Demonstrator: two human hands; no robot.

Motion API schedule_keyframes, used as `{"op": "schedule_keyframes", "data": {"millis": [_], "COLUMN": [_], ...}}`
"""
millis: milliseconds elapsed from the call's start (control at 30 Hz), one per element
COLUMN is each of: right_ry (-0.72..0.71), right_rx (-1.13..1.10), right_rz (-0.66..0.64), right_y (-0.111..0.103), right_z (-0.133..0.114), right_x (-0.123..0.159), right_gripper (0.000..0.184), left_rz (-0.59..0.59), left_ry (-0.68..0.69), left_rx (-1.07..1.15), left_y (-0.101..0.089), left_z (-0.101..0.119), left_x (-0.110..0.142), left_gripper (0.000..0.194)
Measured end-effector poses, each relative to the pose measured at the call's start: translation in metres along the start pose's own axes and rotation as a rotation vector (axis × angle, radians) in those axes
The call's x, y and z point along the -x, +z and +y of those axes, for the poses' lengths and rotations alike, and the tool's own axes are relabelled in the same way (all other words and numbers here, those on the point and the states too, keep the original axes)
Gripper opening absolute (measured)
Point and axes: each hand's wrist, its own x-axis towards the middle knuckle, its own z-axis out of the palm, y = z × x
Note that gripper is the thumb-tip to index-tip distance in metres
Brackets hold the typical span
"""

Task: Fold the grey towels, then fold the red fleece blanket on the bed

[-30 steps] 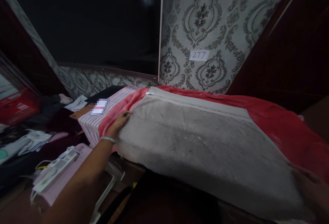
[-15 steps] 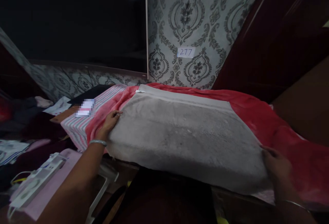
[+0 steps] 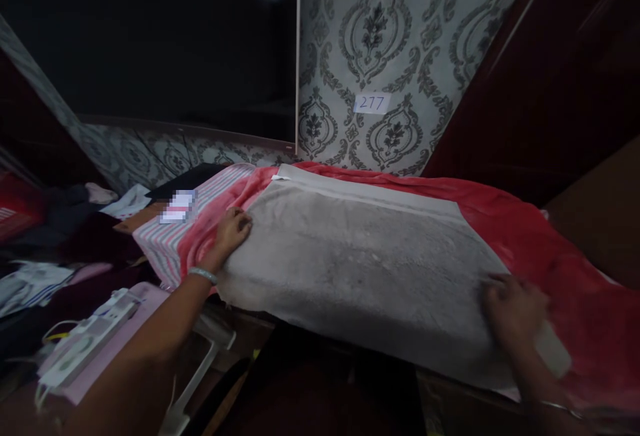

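Fingers [image 3: 239,223] curled on fuzzy grey towel [image 3: 360,269], plush red blanket [image 3: 550,243]

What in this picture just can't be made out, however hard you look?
- Head view, right hand: motion blur hides whether its fingers grip the grey towel or lie flat.
- Surface under the red blanket: covered by cloth.
- Label on the striped cloth: pixelated, unreadable.
- Dark screen: cut off by the top edge.
- Left hand: fingertips sit at the towel edge; grip unclear.
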Motion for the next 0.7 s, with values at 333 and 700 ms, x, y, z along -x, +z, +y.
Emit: {"op": "schedule_keyframes", "data": {"millis": [333,700], "right_ry": [-0.457,-0.394], "right_rx": [-0.569,-0.460], "right_rz": [-0.474,-0.563], "right_y": [0.079,0.122], "right_z": [-0.266,-0.331], "right_x": [0.006,0.011], "right_gripper": [0.011,0.005], "left_rz": [-0.235,-0.028], "left_ry": [0.273,0.045], "left_rx": [-0.232,-0.225], "left_y": [-0.002,0.013], "left_z": [0.004,-0.021], "left_x": [-0.001,-0.006], "left_gripper": [0.026,0.025]}}
